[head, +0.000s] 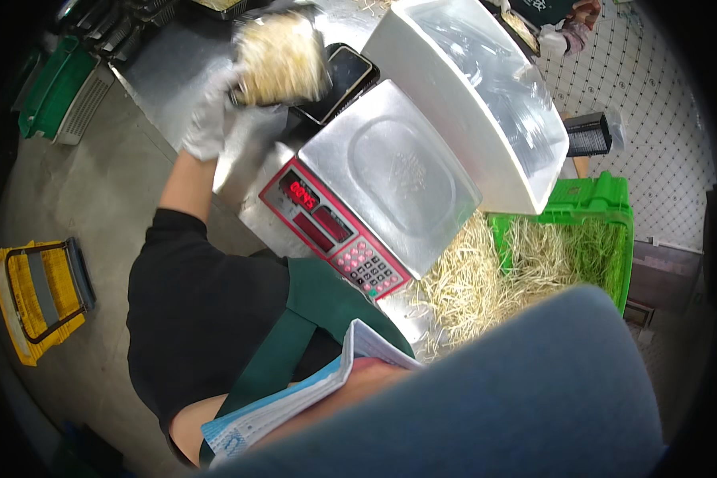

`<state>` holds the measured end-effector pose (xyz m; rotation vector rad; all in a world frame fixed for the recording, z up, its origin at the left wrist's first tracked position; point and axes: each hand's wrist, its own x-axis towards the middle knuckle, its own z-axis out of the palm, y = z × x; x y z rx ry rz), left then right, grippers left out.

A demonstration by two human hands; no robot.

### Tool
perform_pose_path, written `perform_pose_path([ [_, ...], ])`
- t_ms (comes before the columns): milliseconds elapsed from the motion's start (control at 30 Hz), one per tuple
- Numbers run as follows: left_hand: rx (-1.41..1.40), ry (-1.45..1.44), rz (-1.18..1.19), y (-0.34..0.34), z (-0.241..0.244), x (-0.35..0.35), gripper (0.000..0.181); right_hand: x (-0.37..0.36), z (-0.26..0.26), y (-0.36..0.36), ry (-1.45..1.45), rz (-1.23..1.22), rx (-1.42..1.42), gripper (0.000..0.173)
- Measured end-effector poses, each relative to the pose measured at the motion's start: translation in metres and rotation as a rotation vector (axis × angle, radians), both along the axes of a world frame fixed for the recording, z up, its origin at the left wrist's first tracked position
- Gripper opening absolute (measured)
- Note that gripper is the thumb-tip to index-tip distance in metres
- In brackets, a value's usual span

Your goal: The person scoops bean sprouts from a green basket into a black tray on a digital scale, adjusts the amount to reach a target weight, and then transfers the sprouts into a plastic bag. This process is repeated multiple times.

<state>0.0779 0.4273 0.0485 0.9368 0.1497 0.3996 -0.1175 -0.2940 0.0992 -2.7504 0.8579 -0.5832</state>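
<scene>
My left hand (206, 122), in a white glove, grips the near edge of a black plastic tray of pale sprouts (281, 57), blurred by motion. It is held over the steel table, in front of a phone (343, 80) in a dark case. Beside it stands a digital scale with a bare steel pan (388, 173), on which small droplets or crumbs show. Red digits glow on its panel (302, 194). A heap of loose sprouts (463, 281) lies at the scale's right. My right hand is out of view; the grey-blue cap brim covers the lower right.
A white tub (442, 113) lined with clear plastic stands behind the scale. Sprouts with green tops fill a green crate (621, 239) at right. Black trays (119, 30) are stacked at upper left. A co-worker's gloved hand (552, 43) holds a tray. A yellow folding crate (42, 293) sits on the floor.
</scene>
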Motion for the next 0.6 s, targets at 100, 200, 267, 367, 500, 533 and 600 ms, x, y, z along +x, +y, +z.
perform_pose_path([
  [100, -0.126, 0.004, -0.04, 0.104, -0.023, 0.069, 0.016, 0.038, 0.005, 0.065, -0.023, 0.164, 0.15, 0.041],
  [200, 0.048, 0.017, 0.192, 0.228, -0.074, 0.152, 0.013, 0.066, 0.001, 0.111, 0.0, 0.286, 0.276, 0.04],
  [267, 0.033, 0.187, 0.307, 0.244, -0.084, 0.176, 0.021, 0.07, 0.003, 0.135, 0.021, 0.321, 0.333, 0.039],
  [367, 0.19, 0.398, 0.426, 0.188, -0.056, 0.176, 0.038, 0.07, 0.007, 0.168, 0.031, 0.342, 0.394, 0.037],
  [500, 0.406, 0.235, 0.166, 0.074, -0.027, 0.111, 0.031, 0.079, 0.013, 0.201, 0.006, 0.404, 0.482, 0.036],
  [533, 0.372, 0.22, 0.071, 0.047, -0.018, 0.089, 0.027, 0.083, 0.015, 0.209, -0.003, 0.439, 0.508, 0.035],
  [600, 0.471, 0.328, 0.044, 0.002, -0.001, 0.033, 0.027, 0.1, 0.015, 0.229, -0.026, 0.518, 0.563, 0.034],
])
